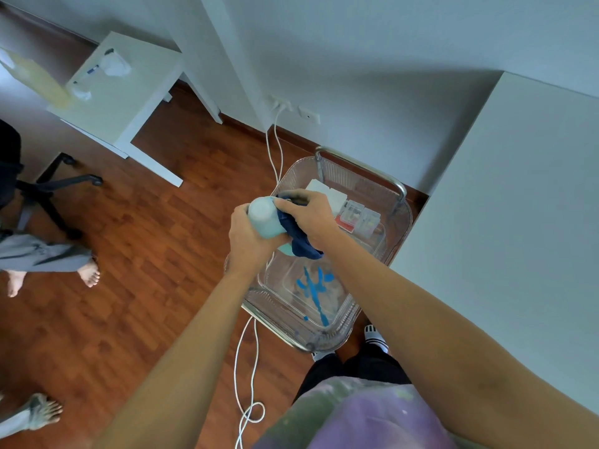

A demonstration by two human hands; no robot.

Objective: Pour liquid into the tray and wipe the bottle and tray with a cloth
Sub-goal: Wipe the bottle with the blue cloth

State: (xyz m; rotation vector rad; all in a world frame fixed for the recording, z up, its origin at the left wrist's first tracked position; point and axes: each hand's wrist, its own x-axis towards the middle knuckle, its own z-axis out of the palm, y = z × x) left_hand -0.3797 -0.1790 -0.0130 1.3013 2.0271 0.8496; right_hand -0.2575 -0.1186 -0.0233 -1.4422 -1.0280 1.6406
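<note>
Left hand (248,236) fingers curl round pale bottle (266,218); right hand (308,217) presses dark blue cloth (296,236) onto it. Both held above clear tray (275,288), blue liquid (314,290) streaked inside, tray in wire cart (400,189).

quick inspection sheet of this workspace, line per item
surface: metal cart on a wood floor
job's things: clear tray on the cart, streaked with blue liquid; pale bottle above it, dark blue cloth against it
clutter: small boxes at the cart's far end
hands: left hand grips the bottle; right hand presses the cloth on it
cables: white cable across the floor
surroundings: white table, office chair, bare feet
</note>
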